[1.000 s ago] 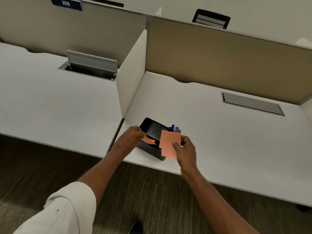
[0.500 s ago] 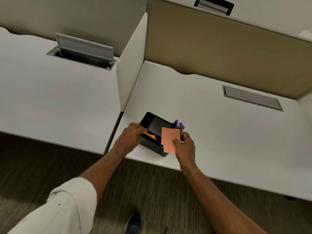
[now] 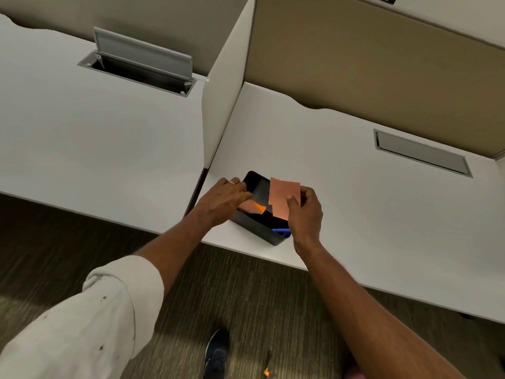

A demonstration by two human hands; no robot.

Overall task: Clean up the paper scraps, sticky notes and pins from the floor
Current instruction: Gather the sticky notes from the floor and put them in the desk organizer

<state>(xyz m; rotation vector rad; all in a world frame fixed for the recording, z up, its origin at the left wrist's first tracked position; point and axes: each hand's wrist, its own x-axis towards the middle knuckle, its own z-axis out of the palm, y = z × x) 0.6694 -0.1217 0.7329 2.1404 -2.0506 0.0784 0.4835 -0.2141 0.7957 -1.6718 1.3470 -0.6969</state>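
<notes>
A black desk tray (image 3: pixel 254 227) sits near the front edge of the right white desk (image 3: pixel 369 214). My left hand (image 3: pixel 221 201) reaches into the tray's left end, its fingers closed on an orange sticky note (image 3: pixel 258 207) with a pink one beside it. My right hand (image 3: pixel 304 212) pinches a stack of pink sticky notes (image 3: pixel 282 195) upright over the tray's middle. Blue pens (image 3: pixel 280 230) lie in the tray's right end. A small orange scrap (image 3: pixel 266 372) lies on the floor by my shoe (image 3: pixel 217 354).
A white divider panel (image 3: pixel 221 105) separates the two desks, just left of the tray. The left desk (image 3: pixel 95 138) has an open cable hatch (image 3: pixel 142 64); the right desk has a closed hatch (image 3: pixel 422 153). A tan partition (image 3: pixel 382 72) stands behind. Dark carpet (image 3: pixel 68 242) lies below.
My left hand has pushed the orange note lower into the tray. My right hand has brought the pink notes up over the tray. The view has tilted down toward the floor.
</notes>
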